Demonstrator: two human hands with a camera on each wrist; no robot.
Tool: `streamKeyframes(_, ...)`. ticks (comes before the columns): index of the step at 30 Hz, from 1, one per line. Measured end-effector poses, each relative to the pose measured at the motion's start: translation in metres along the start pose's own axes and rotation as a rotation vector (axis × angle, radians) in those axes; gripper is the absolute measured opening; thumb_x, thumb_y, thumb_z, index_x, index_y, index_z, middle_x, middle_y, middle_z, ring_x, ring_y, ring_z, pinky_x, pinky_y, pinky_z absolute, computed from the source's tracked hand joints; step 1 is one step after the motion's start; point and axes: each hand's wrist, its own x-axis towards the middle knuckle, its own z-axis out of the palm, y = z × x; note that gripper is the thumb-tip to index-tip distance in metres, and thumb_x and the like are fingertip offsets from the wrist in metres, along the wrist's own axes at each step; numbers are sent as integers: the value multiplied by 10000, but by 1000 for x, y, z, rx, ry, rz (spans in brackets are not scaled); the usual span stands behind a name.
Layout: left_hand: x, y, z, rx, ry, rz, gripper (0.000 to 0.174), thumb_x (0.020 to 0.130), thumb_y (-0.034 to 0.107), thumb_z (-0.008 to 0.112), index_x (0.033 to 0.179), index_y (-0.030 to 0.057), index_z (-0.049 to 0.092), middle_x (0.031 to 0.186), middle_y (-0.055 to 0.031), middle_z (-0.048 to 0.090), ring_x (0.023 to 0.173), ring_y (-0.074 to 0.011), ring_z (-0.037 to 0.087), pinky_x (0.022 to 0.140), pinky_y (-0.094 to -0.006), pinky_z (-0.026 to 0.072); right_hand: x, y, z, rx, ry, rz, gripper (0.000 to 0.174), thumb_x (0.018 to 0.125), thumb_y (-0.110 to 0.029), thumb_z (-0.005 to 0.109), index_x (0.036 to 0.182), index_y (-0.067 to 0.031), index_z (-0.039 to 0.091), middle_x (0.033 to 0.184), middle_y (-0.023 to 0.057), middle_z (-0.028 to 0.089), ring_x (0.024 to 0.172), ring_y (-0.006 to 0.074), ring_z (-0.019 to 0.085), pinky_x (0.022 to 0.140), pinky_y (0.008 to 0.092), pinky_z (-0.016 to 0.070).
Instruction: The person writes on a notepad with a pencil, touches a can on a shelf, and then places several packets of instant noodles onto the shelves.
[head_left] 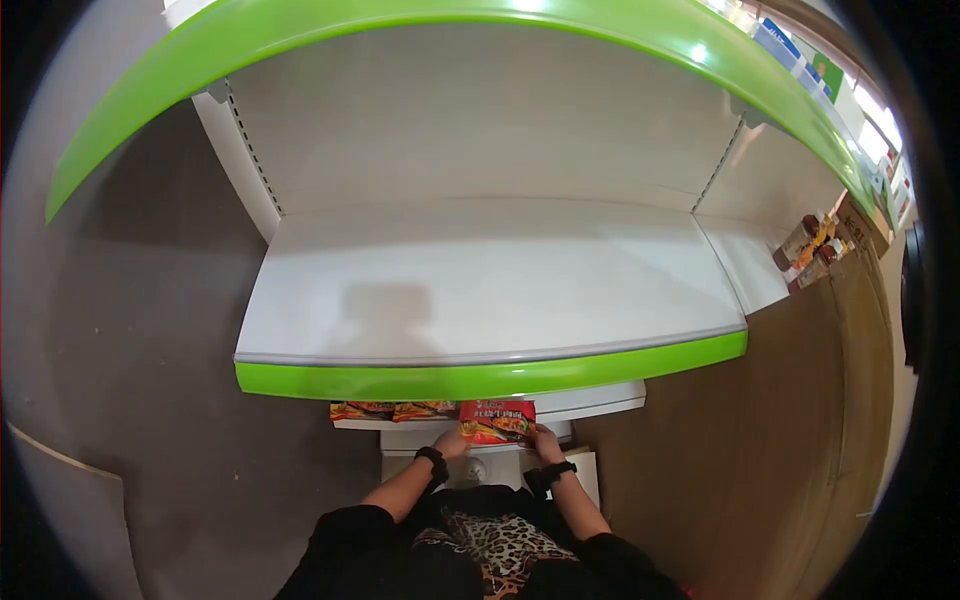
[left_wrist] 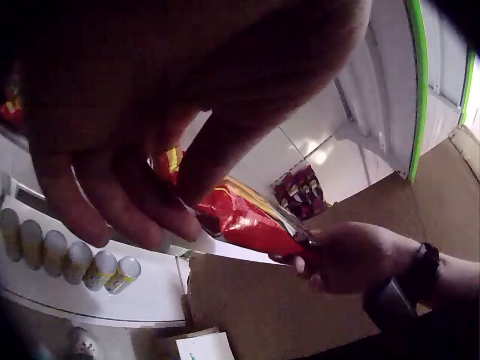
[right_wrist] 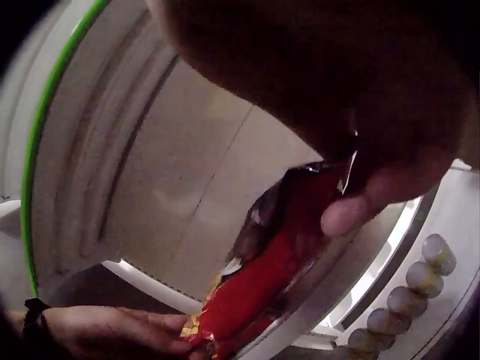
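Both hands hold a red packet (head_left: pixel 497 421) by its opposite ends, at the front of a shelf below the wide white one. My left hand (head_left: pixel 452 443) pinches the packet's left end; in the left wrist view the thumb and fingers of that hand (left_wrist: pixel 142 165) close on the red wrapper (left_wrist: pixel 255 225). At the right end, my right hand (head_left: pixel 547 446) grips the packet, its thumb showing against the wrapper (right_wrist: pixel 259 289) in the right wrist view. Two similar packets (head_left: pixel 362 410) (head_left: pixel 424 410) lie on the shelf to the left.
A green-edged white shelf (head_left: pixel 490 290) juts out above the hands. Several cans (left_wrist: pixel 77 262) stand in a row on a lower shelf. Brown cardboard (head_left: pixel 720 430) stands at the right, with bottles (head_left: pixel 797 243) behind it. A dark packet (left_wrist: pixel 301 190) lies farther back in the left wrist view.
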Motion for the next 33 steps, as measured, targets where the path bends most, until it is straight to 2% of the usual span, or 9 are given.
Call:
streamKeyframes(5,21,18,-11,-163,-32,-359,219,684,195,498,786,2,516,604,-67,505,570,-197,479,558,-327,368,34,5,-6,115,-5,76,226,801,-189,469,986,-68,516,797,50,592,635,134,574,517,265,441)
streamKeyframes(6,21,21,-14,-168,-24,-354,219,684,195,498,786,2,516,604,-67,505,570,-197,479,558,-327,368,24,1,-7,-259,-21,-257,228,782,-195,502,958,-52,526,792,64,594,664,162,577,557,278,444)
streamKeyframes(7,20,23,-16,-268,-59,-446,272,717,262,512,895,56,516,774,-53,499,710,-174,466,664,-315,363,15,-6,-8,-631,-37,-592,234,762,-200,535,929,-36,536,788,77,595,693,190,580,596,290,448)
streamKeyframes(12,32,35,-23,-405,-82,-519,458,756,410,514,1097,110,459,1066,-68,473,971,-190,442,832,-344,336,24,-39,-7,-913,-151,-451,276,750,-181,538,979,-26,523,870,106,589,813,223,565,696,341,432)
streamKeyframes(14,35,36,-27,-464,12,-464,576,738,487,510,1166,119,394,1179,-102,411,1066,-218,409,861,-377,327,51,-37,2,181,-90,93,362,769,-143,490,1116,-61,433,1013,97,532,934,230,517,778,399,398)
streamKeyframes(18,36,17,-28,-557,21,-363,614,738,516,496,1180,108,375,1211,-135,383,1109,-232,384,876,-381,325,61,-36,2,165,-84,112,376,771,-140,483,1133,-66,411,1033,94,516,950,232,507,787,411,390)
streamKeyframes(23,-8,93,-43,-189,-10,-350,553,770,469,476,1106,31,446,1088,-130,476,1002,-239,426,830,-306,348,65,-27,3,135,-82,149,401,775,-134,471,1160,-74,374,1067,89,489,976,235,489,802,430,377)
streamKeyframes(29,28,-9,-31,128,-247,-225,310,795,324,463,997,89,487,761,-5,449,601,-101,391,501,-264,353,60,-12,-7,108,-54,177,434,780,-127,456,1193,-83,329,1107,84,457,1007,239,468,820,454,361)
streamKeyframes(33,15,-34,-34,-47,-249,-234,282,812,304,448,994,94,495,717,15,455,538,-87,376,447,-240,328,68,13,-17,156,-91,140,487,782,-124,450,1230,-81,265,1116,83,430,1032,246,453,817,482,361)
